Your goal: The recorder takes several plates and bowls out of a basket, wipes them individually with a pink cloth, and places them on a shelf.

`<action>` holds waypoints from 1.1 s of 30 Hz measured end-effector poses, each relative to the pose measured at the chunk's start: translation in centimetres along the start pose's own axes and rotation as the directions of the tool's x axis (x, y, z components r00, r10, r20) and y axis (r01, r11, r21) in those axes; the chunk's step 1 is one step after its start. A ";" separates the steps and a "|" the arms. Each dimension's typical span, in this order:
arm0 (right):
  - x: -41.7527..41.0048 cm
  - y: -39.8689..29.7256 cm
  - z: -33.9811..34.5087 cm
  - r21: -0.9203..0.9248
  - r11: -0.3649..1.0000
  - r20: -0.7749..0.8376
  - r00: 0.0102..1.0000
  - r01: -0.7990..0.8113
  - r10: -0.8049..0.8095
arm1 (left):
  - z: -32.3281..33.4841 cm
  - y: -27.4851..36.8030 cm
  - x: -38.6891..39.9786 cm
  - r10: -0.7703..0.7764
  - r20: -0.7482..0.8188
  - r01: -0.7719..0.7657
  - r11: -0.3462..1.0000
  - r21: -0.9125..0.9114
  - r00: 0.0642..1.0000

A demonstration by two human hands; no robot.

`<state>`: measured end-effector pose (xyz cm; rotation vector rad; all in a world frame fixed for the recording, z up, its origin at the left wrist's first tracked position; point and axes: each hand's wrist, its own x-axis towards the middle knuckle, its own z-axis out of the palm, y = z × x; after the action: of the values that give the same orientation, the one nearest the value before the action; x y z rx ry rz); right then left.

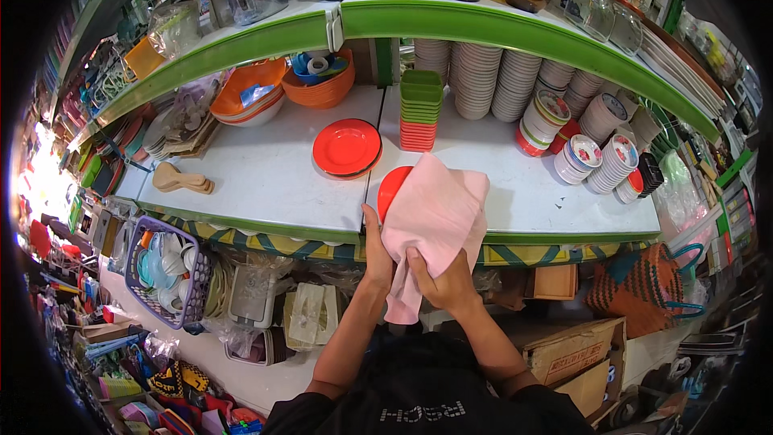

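Observation:
A red plate (392,189) is held up at the shelf's front edge, mostly covered by a pink cloth (432,211). My left hand (377,254) is at the plate's lower left side, its fingers partly hidden behind the cloth. On the right, my right hand (444,278) grips the bunched cloth with the thumb on top. Just beyond the held plate lies a small stack of red plates (346,147) on the white shelf (278,175). Square containers, green above red (421,110), stand stacked behind the cloth.
Tall stacks of white bowls (477,81) and patterned cups (546,112) fill the right rear. Orange bowls (247,93) and wooden paddles (181,179) sit left. An upper shelf with a green edge (495,25) overhangs. Below are a purple basket (160,308), a woven bag (634,290) and a cardboard box (574,353).

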<state>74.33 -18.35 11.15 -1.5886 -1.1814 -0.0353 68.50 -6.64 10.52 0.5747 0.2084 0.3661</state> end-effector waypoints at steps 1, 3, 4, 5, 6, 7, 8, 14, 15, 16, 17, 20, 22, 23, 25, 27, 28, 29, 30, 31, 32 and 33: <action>0.7 -0.2 0.0 -0.019 0.999 -0.039 0.999 0.037 -0.037 | -0.3 -0.3 0.1 0.027 -0.003 -0.027 0.999 0.043 1.000; 1.8 -0.4 -0.1 -0.023 1.000 -0.018 1.000 0.001 -0.001 | -0.7 -0.9 0.1 0.087 -0.013 -0.085 0.988 0.128 0.996; 2.3 -0.4 -0.1 -0.026 1.000 -0.007 1.000 -0.017 0.017 | -0.7 -1.0 -0.1 0.103 -0.020 -0.098 0.980 0.173 0.994; 2.6 -0.2 0.1 -0.059 0.998 -0.020 1.000 -0.022 0.020 | -0.6 -1.1 -0.4 0.117 -0.025 -0.109 0.970 0.217 0.993; 2.9 0.0 0.4 -0.092 0.995 -0.033 0.999 -0.027 0.024 | -0.6 -1.2 -0.5 0.131 -0.029 -0.119 0.958 0.261 0.991; 3.3 0.0 0.7 -0.110 0.994 -0.061 0.998 -0.028 0.022 | -0.9 -1.3 -0.3 0.145 -0.013 -0.137 0.956 0.259 0.989; 3.7 0.2 1.1 -0.127 0.991 -0.088 0.996 -0.031 0.020 | -0.5 -1.1 -0.5 0.137 -0.030 -0.126 0.965 0.229 0.990; 5.4 -0.4 2.1 -0.044 0.989 -0.141 0.981 -0.142 0.135 | -2.3 -0.8 -0.1 0.165 -0.045 -0.158 0.978 0.136 0.985; 5.4 0.0 2.0 -0.015 0.980 -0.119 0.974 -0.196 0.193 | -2.6 -0.5 0.0 0.147 -0.042 -0.141 0.982 0.121 0.988; 5.5 0.2 1.9 0.012 0.968 -0.095 0.963 -0.250 0.250 | -2.9 -0.2 0.1 0.129 -0.039 -0.125 0.986 0.107 0.991; 5.7 -0.3 1.7 0.032 0.967 -0.046 0.966 -0.254 0.255 | -2.9 0.2 0.0 0.136 -0.030 -0.132 0.985 0.115 0.990; 6.0 0.4 3.3 -0.021 0.994 -0.214 0.972 -0.106 0.099 | -3.6 1.0 0.2 0.155 -0.125 -0.146 0.986 0.083 0.980; 5.9 0.0 3.5 0.035 0.967 -0.167 0.952 -0.254 0.256 | -3.2 2.4 0.3 0.206 -0.155 -0.203 0.979 0.034 0.966; 5.9 -0.3 3.7 0.059 0.945 -0.144 0.934 -0.323 0.328 | -3.1 3.2 0.5 0.232 -0.167 -0.233 0.972 0.011 0.958; 5.7 0.4 5.0 0.077 0.969 -0.237 0.939 -0.236 0.248 | -3.6 4.4 1.2 0.272 -0.144 -0.269 0.962 0.036 0.952; 5.8 0.5 6.0 0.027 0.988 -0.262 0.953 -0.151 0.153 | -4.2 5.6 1.9 0.302 -0.114 -0.304 0.953 0.005 0.946; 5.9 0.4 6.3 0.015 0.989 -0.239 0.960 -0.144 0.144 | -4.6 6.2 2.5 0.317 -0.097 -0.322 0.946 -0.037 0.943; 6.1 0.3 6.6 0.005 0.991 -0.219 0.967 -0.132 0.130 | -5.1 6.7 3.0 0.335 -0.076 -0.341 0.937 -0.078 0.939; 6.3 0.3 6.8 -0.006 0.993 -0.199 0.973 -0.120 0.116 | -5.6 7.3 3.3 0.347 -0.108 -0.351 0.936 -0.019 0.931; 6.6 0.5 7.2 0.022 0.989 -0.189 0.971 -0.144 0.146 | -6.0 7.9 3.5 0.361 -0.139 -0.359 0.932 0.040 0.922; 6.6 0.7 7.5 0.052 0.984 -0.178 0.968 -0.172 0.179 | -6.5 8.5 3.6 0.373 -0.170 -0.361 0.927 0.100 0.912; 6.7 0.9 7.7 0.080 0.976 -0.166 0.963 -0.200 0.211 | -7.0 9.1 3.7 0.399 -0.133 -0.383 0.915 0.128 0.907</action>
<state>74.24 -8.13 11.21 -1.6109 -0.8705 -0.0012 67.25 5.37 9.56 0.6878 0.2636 0.7980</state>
